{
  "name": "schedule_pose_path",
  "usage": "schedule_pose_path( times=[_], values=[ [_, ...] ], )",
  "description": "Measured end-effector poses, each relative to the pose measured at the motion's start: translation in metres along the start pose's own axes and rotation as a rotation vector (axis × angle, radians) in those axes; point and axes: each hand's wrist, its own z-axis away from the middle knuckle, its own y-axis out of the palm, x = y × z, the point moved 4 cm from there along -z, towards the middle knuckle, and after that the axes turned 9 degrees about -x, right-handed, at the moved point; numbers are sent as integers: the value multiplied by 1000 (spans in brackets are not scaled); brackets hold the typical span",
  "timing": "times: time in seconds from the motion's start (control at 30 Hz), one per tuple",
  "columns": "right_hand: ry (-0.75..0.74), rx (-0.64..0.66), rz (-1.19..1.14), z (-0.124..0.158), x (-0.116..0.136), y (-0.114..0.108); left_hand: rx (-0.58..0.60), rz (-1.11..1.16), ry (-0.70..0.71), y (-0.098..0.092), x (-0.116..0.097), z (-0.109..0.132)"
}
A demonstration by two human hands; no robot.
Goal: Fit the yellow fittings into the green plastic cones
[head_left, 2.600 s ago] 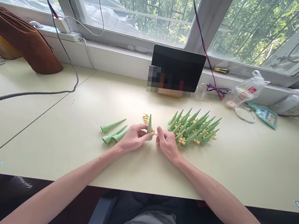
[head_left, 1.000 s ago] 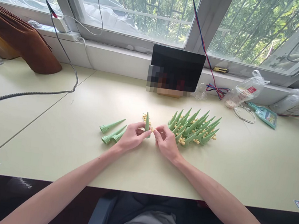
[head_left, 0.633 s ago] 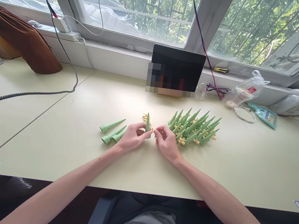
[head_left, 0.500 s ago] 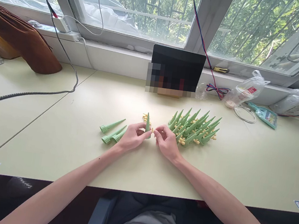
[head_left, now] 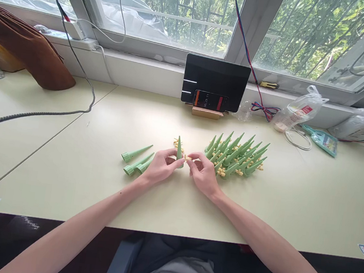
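My left hand (head_left: pixel 164 165) is closed round a green cone (head_left: pixel 180 149), which stands with its tip up. A small yellow valve piece (head_left: pixel 187 158) sits at the cone's side, pinched by the fingertips of my right hand (head_left: pixel 204 171). Just behind the held cone lie a few yellow pieces (head_left: pixel 176 143), partly hidden. Left of my left hand, green cones (head_left: pixel 137 153) without yellow pieces lie on the table. Right of my right hand is a dense group of green cones (head_left: pixel 233 154) with yellow pieces on them.
A black tablet (head_left: pixel 216 78) and a phone (head_left: pixel 209 100) lean on a brown stand (head_left: pixel 207 113) by the window. Plastic bags (head_left: pixel 302 110) and a teal dustpan (head_left: pixel 322 140) lie at the back right. A brown bag (head_left: pixel 41 57) and black cable (head_left: pixel 37 113) are at left.
The yellow piece between my hands has turned and shows more of its length. The held cone has tilted slightly to the left. Both hands are almost where they were.
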Motion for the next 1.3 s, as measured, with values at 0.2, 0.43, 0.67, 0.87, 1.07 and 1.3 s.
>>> schedule_pose_path(
  times=[0.2, 0.43, 0.67, 0.87, 1.07, 1.3],
  values=[
    [-3, 2, -3, 0, 0, 0, -3, 1, -2, 0, 0, 0],
    [11, 13, -17, 1, 1, 0, -6, 13, -40, 0, -3, 0],
    [7, 23, -28, 1, 0, 1, -16, 26, -84, 0, -7, 1],
    [13, 22, -42, 0, 0, 1, -8, 17, -69, 0, -5, 0],
    [20, 32, -23, 1, 3, 1, 9, 7, -39, 0, -3, 0],
    [38, 42, 0, 0, 5, 1, 19, 9, -24, 0, -1, 1]
  ],
)
